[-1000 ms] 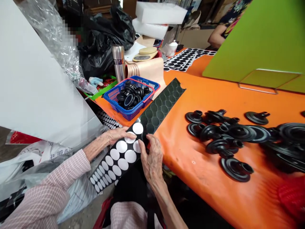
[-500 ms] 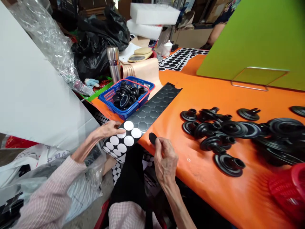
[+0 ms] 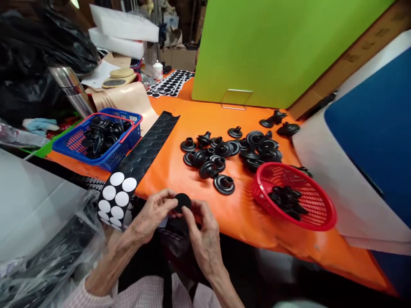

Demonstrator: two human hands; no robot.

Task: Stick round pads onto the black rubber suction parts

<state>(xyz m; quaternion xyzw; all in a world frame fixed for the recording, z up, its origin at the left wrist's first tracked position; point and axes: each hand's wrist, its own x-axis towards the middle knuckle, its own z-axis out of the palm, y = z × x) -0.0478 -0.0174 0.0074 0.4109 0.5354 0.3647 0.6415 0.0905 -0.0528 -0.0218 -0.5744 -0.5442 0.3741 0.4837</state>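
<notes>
Between my two hands is a round black sticker [image 3: 183, 202], held above the table's front edge. My left hand [image 3: 157, 211] pinches its left side, and my right hand [image 3: 202, 222] grips its right side with thumb and fingers. To the left lies a long black sheet of round stickers [image 3: 144, 147]; its near end hangs over the edge and shows white circles [image 3: 117, 199]. Several black disc-shaped parts with short stems [image 3: 224, 184] lie in a cluster beyond my right hand.
A blue basket [image 3: 111, 160] of black parts stands at the left, a red basket [image 3: 263, 188] with small black pieces at the right. Behind are a steel flask [image 3: 72, 90], sticker sheets [image 3: 171, 83] and a green board [image 3: 257, 51]. The table cover [image 3: 173, 164] is orange.
My left hand has left the sticker sheet and moved right to the black sticker, which both hands now hold. The view has turned right, bringing the whole red basket into sight.
</notes>
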